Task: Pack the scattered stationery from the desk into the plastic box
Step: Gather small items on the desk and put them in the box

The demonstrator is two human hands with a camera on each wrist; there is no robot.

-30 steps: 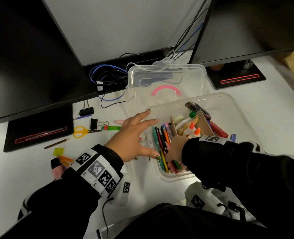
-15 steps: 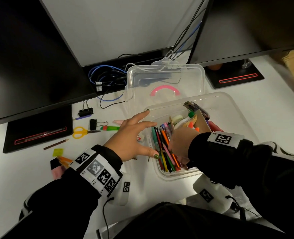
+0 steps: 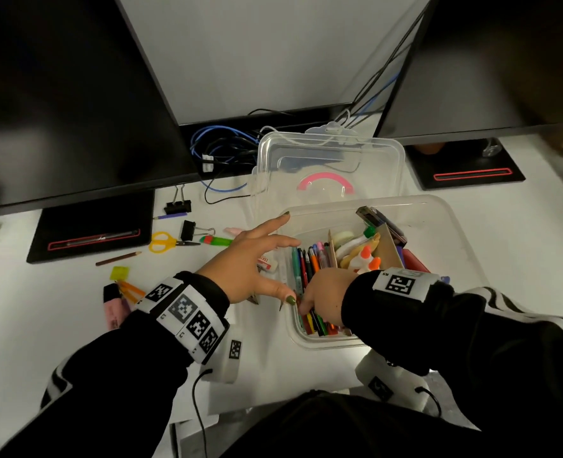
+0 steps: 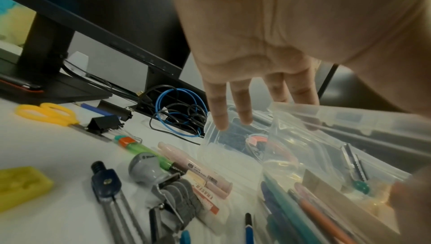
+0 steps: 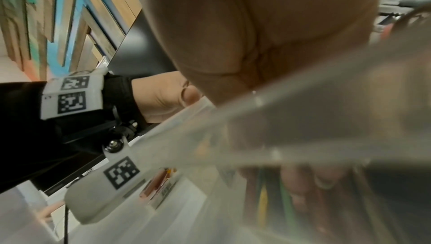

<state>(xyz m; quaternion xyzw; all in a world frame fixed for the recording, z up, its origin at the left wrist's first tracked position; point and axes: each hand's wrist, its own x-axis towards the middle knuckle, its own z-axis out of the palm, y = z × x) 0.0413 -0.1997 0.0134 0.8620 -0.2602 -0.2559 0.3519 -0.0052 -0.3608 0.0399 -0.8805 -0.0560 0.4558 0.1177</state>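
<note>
Box (image 3: 438, 209) clear plastic, lid (image 3: 326, 160) open, pens (image 3: 310, 262) inside.

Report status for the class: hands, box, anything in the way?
Left hand open, spread beside the box. Right hand down in the pens, grip unclear. Scissors, clips, eraser not yet packed.

We find bare desk (image 3: 58, 325) near the left hand (image 3: 240, 269); beyond it, scissors (image 3: 164, 242) and binder clips (image 3: 189, 230) obstruct passage.

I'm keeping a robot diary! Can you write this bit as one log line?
step: packing pens | right hand: inside plastic box, on pens | left hand: spread open beside box | scissors: unpacked
</note>
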